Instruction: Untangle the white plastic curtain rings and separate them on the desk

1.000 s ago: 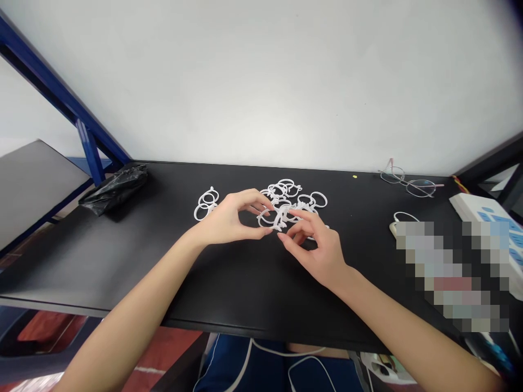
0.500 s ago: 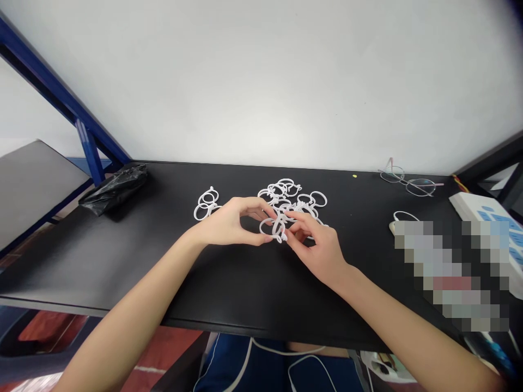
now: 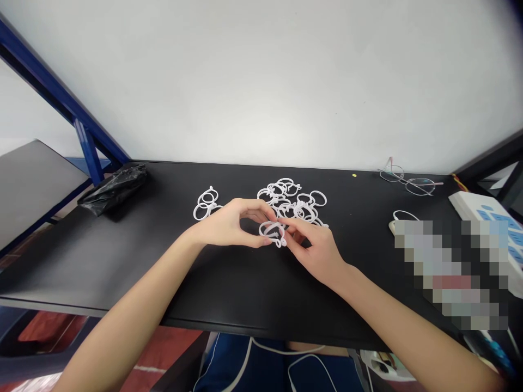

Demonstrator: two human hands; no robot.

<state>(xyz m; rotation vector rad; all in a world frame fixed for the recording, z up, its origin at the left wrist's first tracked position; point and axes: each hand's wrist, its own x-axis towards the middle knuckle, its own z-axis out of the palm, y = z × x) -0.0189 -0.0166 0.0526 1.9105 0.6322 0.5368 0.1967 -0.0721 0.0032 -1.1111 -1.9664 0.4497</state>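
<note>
My left hand (image 3: 229,224) and my right hand (image 3: 316,247) meet over the middle of the black table (image 3: 163,261). Both pinch one white plastic ring (image 3: 273,232) between thumb and fingers, held just above the tabletop. Right behind it lies a loose pile of several white rings (image 3: 292,200). A small separate cluster of white rings (image 3: 206,204) lies to the left of my left hand.
A crumpled black plastic bag (image 3: 114,188) lies at the table's back left, near a blue metal frame (image 3: 81,136). Eyeglasses (image 3: 406,182) rest at the back right. A white box with blue print (image 3: 490,218) and a white cable (image 3: 402,216) sit at the right.
Both hands drew a single ring out of the pile toward me and lowered slightly. The ring now lies flatter between the fingertips.
</note>
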